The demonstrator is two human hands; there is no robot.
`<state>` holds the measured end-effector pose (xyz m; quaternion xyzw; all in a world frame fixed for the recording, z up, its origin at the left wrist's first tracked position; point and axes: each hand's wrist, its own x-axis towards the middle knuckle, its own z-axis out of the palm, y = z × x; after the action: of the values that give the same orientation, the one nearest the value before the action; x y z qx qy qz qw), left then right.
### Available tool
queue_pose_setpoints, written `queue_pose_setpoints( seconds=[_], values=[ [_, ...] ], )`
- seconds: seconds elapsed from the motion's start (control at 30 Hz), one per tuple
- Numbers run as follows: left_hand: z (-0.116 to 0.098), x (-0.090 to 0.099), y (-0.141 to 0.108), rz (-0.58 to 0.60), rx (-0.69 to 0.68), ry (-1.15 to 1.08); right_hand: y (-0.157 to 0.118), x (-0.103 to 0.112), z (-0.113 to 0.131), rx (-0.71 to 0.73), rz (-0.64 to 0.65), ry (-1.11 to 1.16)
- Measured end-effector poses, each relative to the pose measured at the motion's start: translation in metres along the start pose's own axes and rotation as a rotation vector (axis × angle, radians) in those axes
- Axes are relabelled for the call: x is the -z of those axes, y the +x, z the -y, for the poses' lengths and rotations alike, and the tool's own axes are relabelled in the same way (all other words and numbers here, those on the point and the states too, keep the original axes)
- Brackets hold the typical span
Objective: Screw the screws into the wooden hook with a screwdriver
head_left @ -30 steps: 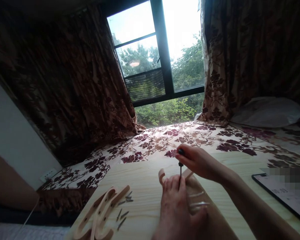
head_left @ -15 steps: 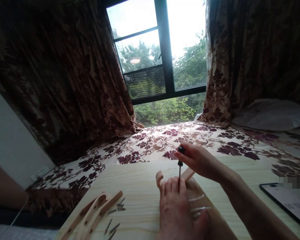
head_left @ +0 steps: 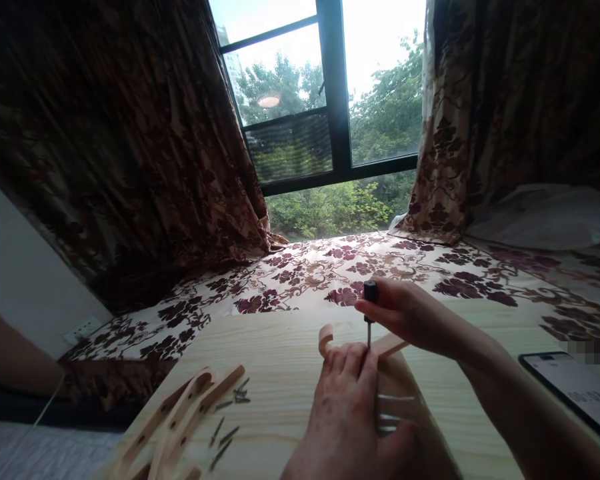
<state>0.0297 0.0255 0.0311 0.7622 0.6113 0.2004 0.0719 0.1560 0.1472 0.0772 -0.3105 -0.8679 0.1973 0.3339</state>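
A black-handled screwdriver (head_left: 370, 303) stands upright, its handle pinched in the fingers of my right hand (head_left: 405, 310). Its shaft runs down beside the fingertips of my left hand (head_left: 343, 393), which presses on a wooden piece over the board; the tip is hidden. That piece shows a curled end (head_left: 325, 339) to the left of my fingers and a straight end (head_left: 390, 344) to the right. Under and beside my left hand lies a brown item with shiny strips (head_left: 415, 393). Curved wooden pieces with holes (head_left: 175, 420) and several screws (head_left: 225, 437) lie on the left.
The pale wooden board (head_left: 275, 340) rests before a floral cloth (head_left: 300, 280). A phone (head_left: 570, 387) lies at the right, near my right forearm. Behind are a window (head_left: 337, 87), patterned curtains (head_left: 130, 133) and a white pillow-like item (head_left: 550, 217). A wall socket (head_left: 83, 330) is at left.
The view has tilted slightly, so the window sits higher. My right hand and the screwdriver have shifted a little right in view, and the handle appears turned. My left hand stays on the piece.
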Motion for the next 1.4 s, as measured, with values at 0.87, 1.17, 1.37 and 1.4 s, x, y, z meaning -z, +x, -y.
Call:
queue_pose_setpoints(
  seconds=[0.87, 1.17, 1.37, 1.4],
  values=[
    [-0.005, 0.003, -0.005, -0.054, -0.012, 0.004, 0.001, 0.009, 0.004, 0.049, -0.046, 0.003],
    [-0.005, 0.001, -0.007, -0.083, -0.022, 0.055, 0.003, 0.004, 0.011, 0.0, -0.105, -0.126],
    [-0.007, 0.002, -0.005, -0.07, -0.019, 0.065, 0.003, 0.006, 0.01, 0.044, -0.086, -0.1],
    [-0.007, 0.002, -0.005, -0.072, -0.021, 0.064, 0.003, 0.005, 0.009, 0.038, -0.098, -0.109]
  ],
)
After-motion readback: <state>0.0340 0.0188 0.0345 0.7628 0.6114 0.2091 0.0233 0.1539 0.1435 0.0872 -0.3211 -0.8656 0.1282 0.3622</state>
